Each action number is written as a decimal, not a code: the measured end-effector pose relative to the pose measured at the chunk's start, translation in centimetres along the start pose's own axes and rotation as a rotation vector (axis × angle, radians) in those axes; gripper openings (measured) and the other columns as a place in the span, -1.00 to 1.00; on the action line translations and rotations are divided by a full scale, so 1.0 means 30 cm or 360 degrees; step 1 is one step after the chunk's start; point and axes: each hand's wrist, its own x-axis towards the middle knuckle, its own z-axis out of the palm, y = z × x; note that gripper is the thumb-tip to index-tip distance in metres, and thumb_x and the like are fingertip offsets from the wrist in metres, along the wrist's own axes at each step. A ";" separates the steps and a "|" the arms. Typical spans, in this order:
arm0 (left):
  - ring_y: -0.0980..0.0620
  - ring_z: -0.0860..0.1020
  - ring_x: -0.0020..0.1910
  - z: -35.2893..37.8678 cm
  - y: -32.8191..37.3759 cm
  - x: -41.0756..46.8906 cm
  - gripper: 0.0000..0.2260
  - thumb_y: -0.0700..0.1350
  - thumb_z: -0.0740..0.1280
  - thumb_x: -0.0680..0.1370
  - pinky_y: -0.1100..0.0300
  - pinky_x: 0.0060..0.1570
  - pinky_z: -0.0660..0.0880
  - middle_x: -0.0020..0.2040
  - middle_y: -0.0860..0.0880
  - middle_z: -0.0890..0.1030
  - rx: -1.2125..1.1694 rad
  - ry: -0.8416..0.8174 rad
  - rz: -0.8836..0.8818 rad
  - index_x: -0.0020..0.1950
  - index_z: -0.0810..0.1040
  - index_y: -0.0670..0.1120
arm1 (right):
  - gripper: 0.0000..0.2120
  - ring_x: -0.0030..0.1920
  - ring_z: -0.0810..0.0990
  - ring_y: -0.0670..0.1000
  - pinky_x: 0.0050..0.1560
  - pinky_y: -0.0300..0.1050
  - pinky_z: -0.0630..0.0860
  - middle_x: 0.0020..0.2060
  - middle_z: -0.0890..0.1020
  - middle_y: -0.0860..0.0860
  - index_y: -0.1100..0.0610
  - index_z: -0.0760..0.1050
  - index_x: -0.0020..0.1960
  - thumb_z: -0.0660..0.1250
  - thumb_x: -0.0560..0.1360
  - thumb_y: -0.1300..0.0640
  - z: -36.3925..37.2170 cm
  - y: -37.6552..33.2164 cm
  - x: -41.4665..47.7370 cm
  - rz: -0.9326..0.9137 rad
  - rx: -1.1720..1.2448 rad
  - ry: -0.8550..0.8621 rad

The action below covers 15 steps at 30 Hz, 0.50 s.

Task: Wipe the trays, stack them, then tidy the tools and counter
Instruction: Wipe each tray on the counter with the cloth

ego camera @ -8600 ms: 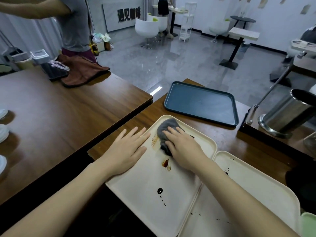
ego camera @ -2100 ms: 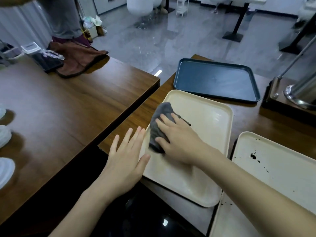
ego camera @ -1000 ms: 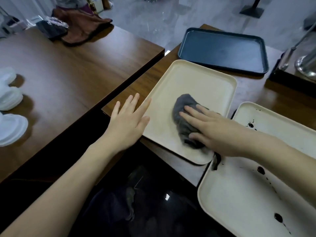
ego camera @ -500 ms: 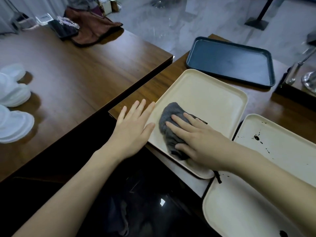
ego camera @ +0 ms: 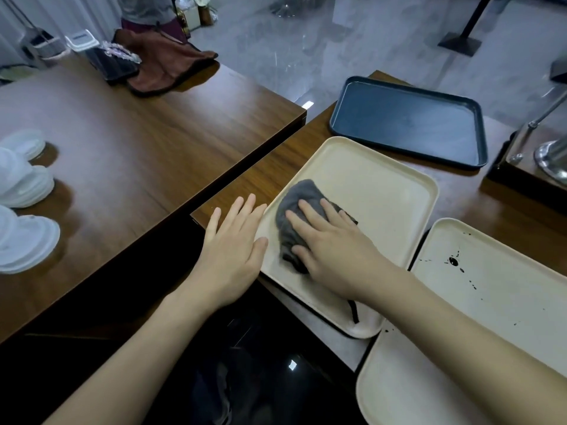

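A cream tray (ego camera: pixel 383 191) lies on the wooden counter (ego camera: pixel 260 176), its near corner past the counter's edge. My right hand (ego camera: pixel 334 250) presses a grey cloth (ego camera: pixel 296 204) flat onto the tray's near left part, fingers straight. My left hand (ego camera: pixel 233 246) lies flat against the tray's left rim, fingers spread. A second cream tray (ego camera: pixel 497 289) with dark spots sits to the right. A dark blue tray (ego camera: pixel 408 121) lies behind them.
A higher wooden table (ego camera: pixel 122 142) stands on the left with white lids (ego camera: pixel 21 191), a brown cloth (ego camera: pixel 165 62) and a dark case (ego camera: pixel 113 65). A person (ego camera: pixel 147 10) stands behind it. A steel container (ego camera: pixel 552 157) stands at the right edge.
My right hand slid the grey cloth from the tray's near right corner to its left side. The dark stains once on this tray are gone. My left hand stays at the rim.
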 end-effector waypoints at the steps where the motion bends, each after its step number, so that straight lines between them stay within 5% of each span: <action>1: 0.14 -0.15 0.64 0.001 0.000 -0.001 -0.44 0.07 -0.09 0.64 -0.03 0.60 -0.24 0.68 0.05 0.00 0.0006 0.0001 0.0003 0.66 0.04 0.06 | -0.42 0.62 -0.08 0.19 0.58 0.15 -0.05 0.64 0.01 -0.01 -0.07 -0.05 0.64 -0.03 0.67 -0.18 0.009 -0.023 -0.009 -0.0062 -0.0022 0.0018; 4: 0.15 -0.17 0.63 -0.002 -0.003 -0.006 -0.44 0.05 -0.11 0.64 -0.02 0.60 -0.24 0.68 0.06 0.01 -0.0020 -0.0006 0.0017 0.66 0.05 0.07 | -0.44 0.61 0.00 0.18 0.56 0.13 0.01 0.63 0.09 -0.03 -0.06 0.04 0.62 -0.05 0.65 -0.17 0.023 -0.038 -0.012 -0.0232 0.0003 0.0014; 9: 0.14 -0.18 0.63 0.001 -0.005 -0.010 -0.42 0.12 -0.14 0.64 -0.02 0.59 -0.27 0.68 0.06 -0.03 0.0014 -0.0018 0.0018 0.67 0.02 0.04 | -0.47 0.58 0.05 0.21 0.55 0.15 0.07 0.61 0.12 0.02 -0.02 0.09 0.60 -0.03 0.66 -0.12 -0.021 0.092 0.088 0.0138 0.0008 0.0093; 13: 0.16 -0.17 0.63 -0.002 -0.006 -0.007 -0.45 0.05 -0.09 0.64 -0.02 0.60 -0.25 0.68 0.07 0.01 -0.0048 -0.0007 0.0017 0.66 0.06 0.07 | -0.38 0.59 0.06 0.20 0.56 0.16 0.05 0.61 0.17 -0.01 -0.06 0.15 0.60 -0.12 0.57 -0.17 0.030 -0.023 -0.008 -0.0258 0.0047 0.0021; 15: 0.16 -0.19 0.63 -0.007 -0.004 -0.011 -0.43 0.11 -0.13 0.63 0.00 0.59 -0.27 0.68 0.08 -0.01 -0.0050 -0.0028 0.0017 0.67 0.05 0.07 | -0.41 0.58 0.10 0.18 0.55 0.17 0.12 0.60 0.19 -0.02 -0.07 0.16 0.58 -0.10 0.58 -0.17 0.014 0.018 0.036 -0.0228 0.0042 0.0029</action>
